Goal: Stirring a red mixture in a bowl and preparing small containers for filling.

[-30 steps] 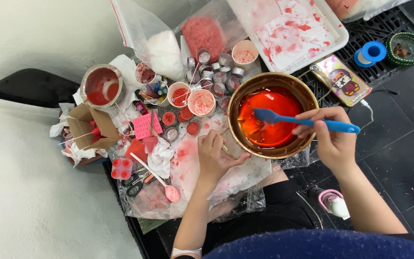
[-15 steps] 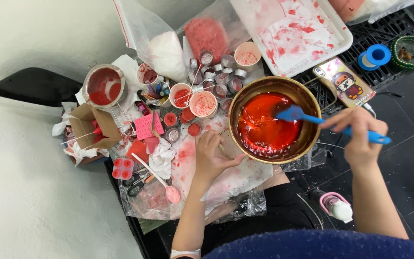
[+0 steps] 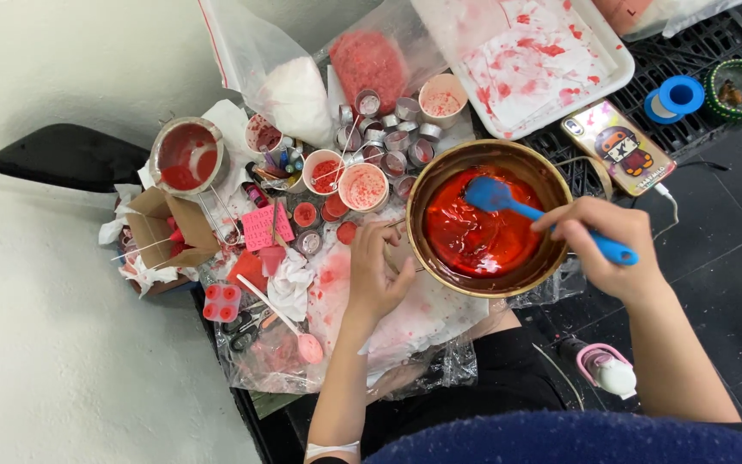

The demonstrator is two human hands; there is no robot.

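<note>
A round brown metal bowl [image 3: 427, 180] of glossy red liquid sits in the middle of the head view. My right hand [image 3: 605, 243] grips the handle of a blue spatula [image 3: 508, 203], whose blade rests in the red liquid. My left hand [image 3: 377, 273] lies on stained plastic beside the bowl's left rim, fingers curled against the rim and holding nothing that I can see.
Small cups of red and pink stuff [image 3: 362, 186] and small metal tins [image 3: 392, 137] crowd the left. A stained white tray [image 3: 551, 60], a phone [image 3: 620, 146], blue tape roll [image 3: 678, 94], a saucepan [image 3: 186, 156], a cardboard box [image 3: 165, 228] and plastic bags [image 3: 294, 86] surround them.
My right hand has swung the spatula around in the bowl, the blade moving from the bowl's right side toward its upper middle. My left hand stays by the rim.
</note>
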